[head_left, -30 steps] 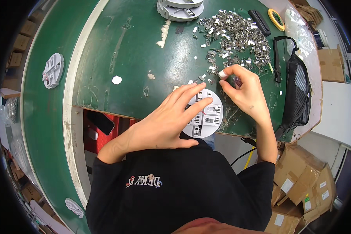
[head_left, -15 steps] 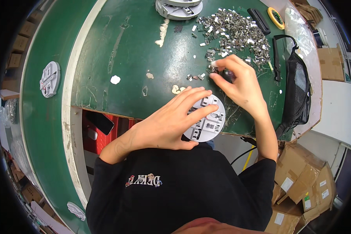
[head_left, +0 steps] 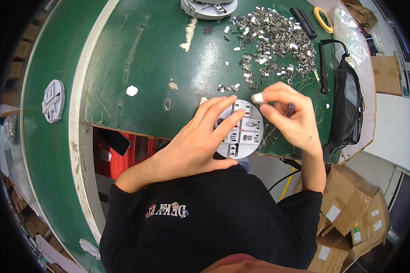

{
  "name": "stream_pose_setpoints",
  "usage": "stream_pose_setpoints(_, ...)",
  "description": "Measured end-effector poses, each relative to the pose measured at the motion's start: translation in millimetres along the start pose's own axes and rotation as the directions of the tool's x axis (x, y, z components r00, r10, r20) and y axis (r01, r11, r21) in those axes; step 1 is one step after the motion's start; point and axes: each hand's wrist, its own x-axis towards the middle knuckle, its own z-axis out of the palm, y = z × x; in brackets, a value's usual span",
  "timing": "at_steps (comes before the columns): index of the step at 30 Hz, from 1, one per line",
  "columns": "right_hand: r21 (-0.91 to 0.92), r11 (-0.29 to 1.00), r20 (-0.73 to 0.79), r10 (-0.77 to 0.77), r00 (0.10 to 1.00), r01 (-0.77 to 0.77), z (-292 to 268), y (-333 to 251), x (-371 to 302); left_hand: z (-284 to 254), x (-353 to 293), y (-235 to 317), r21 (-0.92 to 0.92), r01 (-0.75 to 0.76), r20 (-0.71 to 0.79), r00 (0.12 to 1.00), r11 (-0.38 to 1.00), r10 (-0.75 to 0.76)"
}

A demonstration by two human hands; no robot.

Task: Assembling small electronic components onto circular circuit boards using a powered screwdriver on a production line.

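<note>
My left hand (head_left: 193, 136) lies over the left side of a round light-grey plastic disc (head_left: 249, 144), fingers spread across its top and the thumb at its near edge, gripping it at the table's front edge. Raised sockets and small slots cover the disc's face, and a bit of red shows near its middle. To the right, just past the disc's rim, is my right hand (head_left: 291, 116), with a white cover on the index fingertip. Its fingers are curled around a dark, rounded tool handle (head_left: 290, 109). Whether the thumb and index finger also hold a small piece, I cannot make out.
Small metal clips (head_left: 278, 41) are heaped at the far right, with a few strays (head_left: 228, 88) nearer the disc. Beyond lie a black case (head_left: 303, 22), yellow tape (head_left: 323, 20) and a black mesh bag (head_left: 348, 100). Another disc (head_left: 53, 101) sits on the left green strip.
My right hand has drawn back from the edge of the clip heap toward me, to beside the disc. The left hand stays on the disc, which has shifted slightly away from me.
</note>
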Motion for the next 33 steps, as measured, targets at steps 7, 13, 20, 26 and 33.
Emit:
stream_pose_setpoints(7, 0.077, 0.984, 0.05, 0.156, 0.986, -0.16, 3.2, -0.8, -20.0, 1.6, 8.4, -13.5, 0.017, -0.056, -0.182, 0.982, 0.998, 0.058)
stream_pose_setpoints(13, 0.069, 0.997, -0.039, -0.043, 0.998, 0.045, 17.6, 4.1, -20.8, 9.3, 14.8, -14.7, -0.056, -0.039, -0.275, 0.961, 0.998, 0.022)
stream_pose_setpoints(20, -0.075, 0.988, -0.128, -0.147, 0.981, 0.138, 28.6, 4.1, -23.8, 7.9, 19.0, -18.3, -0.046, -0.032, -0.302, 0.953, 0.998, 0.017)
stream_pose_setpoints(26, -0.176, 0.962, -0.149, -0.236, 0.96, 0.209, 37.4, 1.8, -23.0, 5.0, 20.2, -24.0, -0.048, -0.032, -0.31, 0.951, 0.998, 0.015)
stream_pose_setpoints(33, -0.256, 0.92, -0.165, -0.344, 0.925, 0.296, 43.7, 7.5, -21.8, 1.9, 23.2, -27.2, -0.05, -0.056, -0.306, 0.951, 0.997, 0.039)
